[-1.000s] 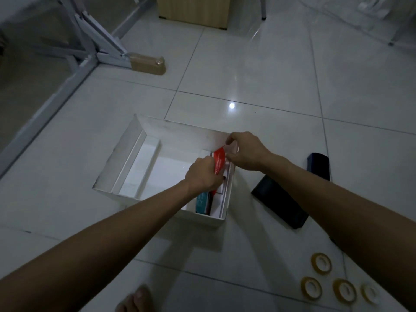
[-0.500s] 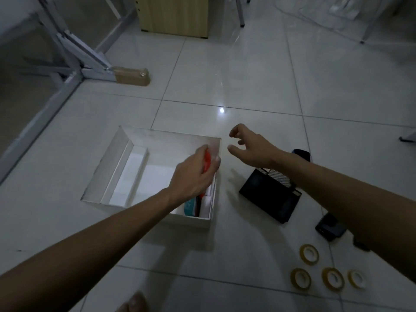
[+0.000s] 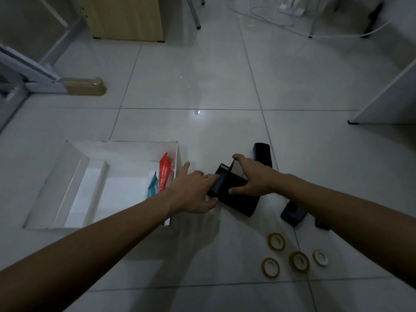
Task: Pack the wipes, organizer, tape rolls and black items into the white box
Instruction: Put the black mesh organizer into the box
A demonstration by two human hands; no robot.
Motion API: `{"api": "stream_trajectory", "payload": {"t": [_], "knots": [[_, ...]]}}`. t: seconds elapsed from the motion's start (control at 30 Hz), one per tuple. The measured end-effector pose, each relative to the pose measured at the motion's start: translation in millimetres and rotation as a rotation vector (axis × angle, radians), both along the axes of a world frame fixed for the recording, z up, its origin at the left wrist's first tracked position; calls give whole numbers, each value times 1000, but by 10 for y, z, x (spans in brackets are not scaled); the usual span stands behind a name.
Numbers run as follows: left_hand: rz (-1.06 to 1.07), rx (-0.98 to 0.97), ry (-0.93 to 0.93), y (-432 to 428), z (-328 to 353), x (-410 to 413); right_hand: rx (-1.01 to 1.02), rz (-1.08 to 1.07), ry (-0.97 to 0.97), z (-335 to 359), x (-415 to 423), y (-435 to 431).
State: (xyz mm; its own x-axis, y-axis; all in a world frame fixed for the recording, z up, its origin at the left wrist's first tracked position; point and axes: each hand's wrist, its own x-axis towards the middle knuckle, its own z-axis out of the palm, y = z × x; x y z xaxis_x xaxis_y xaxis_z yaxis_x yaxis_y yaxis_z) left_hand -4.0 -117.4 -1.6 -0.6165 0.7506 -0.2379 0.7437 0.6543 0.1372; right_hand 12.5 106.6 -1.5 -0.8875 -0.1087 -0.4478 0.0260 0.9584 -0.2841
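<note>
The left hand's fingers (image 3: 210, 177) are curling over the near end of the black mesh desk organizer (image 3: 236, 194), thumb splayed wide toward the box, while the right hand's fingers (image 3: 238, 157) are hooking its far mesh corner and the thumb is pressing the top face. Both the left hand (image 3: 193, 191) and the right hand (image 3: 255, 176) are clamping it from opposite ends, probably because it is a wide, awkward thing to lift one-handed. It is sitting on the pale tiled floor (image 3: 225, 75), just right of the open white cardboard box (image 3: 67, 185).

Inside that box, against its right wall, the red wipes pack (image 3: 165, 174) and the teal wipes pack (image 3: 152, 188) are standing on edge, leaving most of the box free for the organizer, it seems.

Right of the organizer, a dark upright cylinder (image 3: 262, 154) is standing just behind the right wrist. A flat black case (image 3: 292, 213) is lying nearer the person, half under the right forearm. Four yellowish tape rolls (image 3: 298, 261) are clustered further toward the person, well apart from the box. Nothing is blocking the short carry leftward but the box's own right wall.
</note>
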Motion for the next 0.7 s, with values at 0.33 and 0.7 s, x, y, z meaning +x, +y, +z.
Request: {"api": "stream_trajectory", "payload": {"t": [0.33,0.7], "knots": [[130,170,42,11,-67,-21,-245,-94,134,-102,-92,94],[315,566,-201,-37,274,-187,-609,27,191,850,-326,-103]]}}
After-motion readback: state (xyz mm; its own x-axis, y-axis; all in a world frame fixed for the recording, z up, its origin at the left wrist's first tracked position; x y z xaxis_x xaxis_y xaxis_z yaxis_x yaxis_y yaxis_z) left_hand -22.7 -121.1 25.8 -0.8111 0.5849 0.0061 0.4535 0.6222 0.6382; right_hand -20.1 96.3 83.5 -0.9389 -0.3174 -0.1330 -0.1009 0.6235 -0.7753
